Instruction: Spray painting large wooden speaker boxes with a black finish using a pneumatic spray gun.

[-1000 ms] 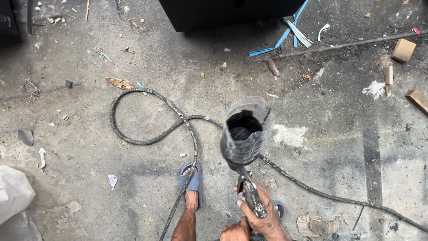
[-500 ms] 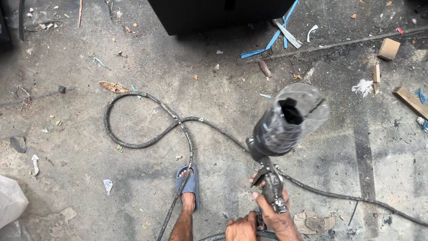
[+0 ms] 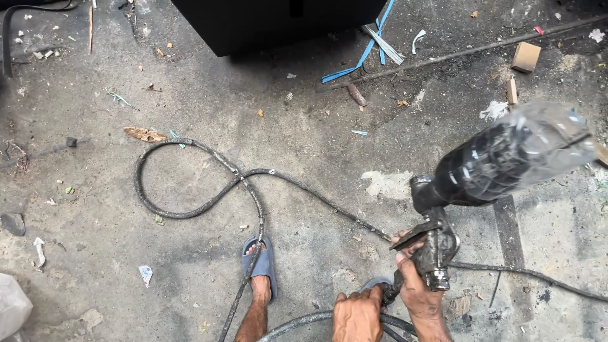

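My right hand (image 3: 413, 286) grips the handle of a grimy spray gun (image 3: 436, 244), a finger on its trigger. A clear plastic bottle (image 3: 513, 155) with dark liquid is fixed on top of the gun and tilts out to the right. My left hand (image 3: 356, 314) closes around the dark hose (image 3: 297, 320) just below the gun's base, near the bottom edge. The hose (image 3: 190, 209) runs on across the concrete floor in a loop to the left. My left foot in a blue sandal (image 3: 261, 263) stands beside the hose.
A black box-like object (image 3: 278, 22) stands at the top. Blue strips (image 3: 361, 60), a long rod (image 3: 468, 50), wood blocks (image 3: 525, 57), paper scraps and dry leaves litter the dirty concrete floor. A pale bag (image 3: 12, 307) sits at the lower left corner.
The gun has swung so the bottle now tips far to the right instead of pointing up at the camera. My left hand has come up onto the hose near the gun.
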